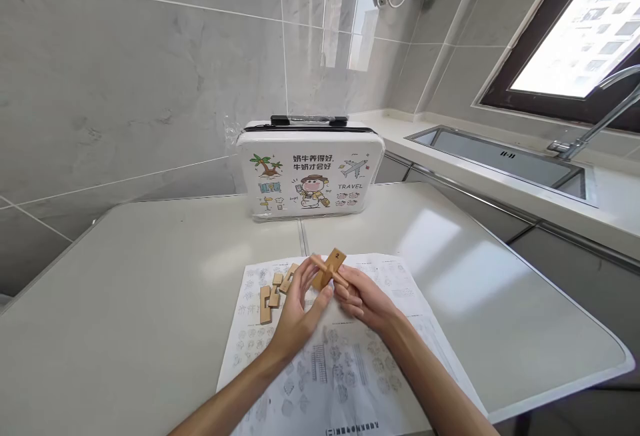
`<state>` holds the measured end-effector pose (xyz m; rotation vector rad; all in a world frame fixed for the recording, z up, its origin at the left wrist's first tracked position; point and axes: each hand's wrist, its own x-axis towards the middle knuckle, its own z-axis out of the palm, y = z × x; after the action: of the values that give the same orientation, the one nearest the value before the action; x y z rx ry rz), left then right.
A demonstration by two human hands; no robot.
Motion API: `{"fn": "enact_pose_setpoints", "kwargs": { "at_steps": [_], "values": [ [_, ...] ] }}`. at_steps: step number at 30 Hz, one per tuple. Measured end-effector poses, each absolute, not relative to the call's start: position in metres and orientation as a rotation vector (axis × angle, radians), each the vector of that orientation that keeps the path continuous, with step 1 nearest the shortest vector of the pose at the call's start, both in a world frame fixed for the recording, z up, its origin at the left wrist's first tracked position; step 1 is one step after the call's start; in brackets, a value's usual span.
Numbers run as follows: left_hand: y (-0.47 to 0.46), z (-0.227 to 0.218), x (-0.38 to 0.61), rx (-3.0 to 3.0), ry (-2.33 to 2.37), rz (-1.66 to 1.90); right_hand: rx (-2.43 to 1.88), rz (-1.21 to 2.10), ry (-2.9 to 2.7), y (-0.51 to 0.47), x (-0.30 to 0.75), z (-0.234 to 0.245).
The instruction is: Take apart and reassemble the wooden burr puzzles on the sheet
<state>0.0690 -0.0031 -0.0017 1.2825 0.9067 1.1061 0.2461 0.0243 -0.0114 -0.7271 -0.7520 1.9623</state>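
Note:
Two wooden puzzle pieces (336, 259), crossed through each other, are held up between my hands above the printed sheet (345, 336). The upper piece carries a "2" at its end. My left hand (299, 299) closes on the left side of the crossed pieces, thumb below. From the right, my right hand (363, 295) pinches the other side, its fingers curled. Left of my left hand lie several loose notched wooden pieces (265, 305) on the sheet. Part of the nearest loose piece is hidden behind my left fingers.
A white cartoon-printed case (310, 186) with a black handle stands upright at the back of the white table (165, 303). Along the right runs a counter with a sink (500, 156) and faucet (595, 123). A grey tiled wall rises behind.

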Motion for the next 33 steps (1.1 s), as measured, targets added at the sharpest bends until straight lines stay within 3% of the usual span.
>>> {"fn": "enact_pose_setpoints", "kwargs": {
  "at_steps": [7,14,33],
  "values": [
    [-0.001,-0.002,0.071,1.289,0.959,1.131,-0.714,1.552,-0.515,0.033,0.248,-0.009],
    [0.0,-0.005,0.072,1.318,0.968,1.134,-0.726,1.347,-0.428,0.041,0.251,-0.021],
    [-0.002,0.006,0.072,1.345,0.989,1.101,-0.779,1.163,-0.402,0.049,0.27,-0.05]
  ]
}}
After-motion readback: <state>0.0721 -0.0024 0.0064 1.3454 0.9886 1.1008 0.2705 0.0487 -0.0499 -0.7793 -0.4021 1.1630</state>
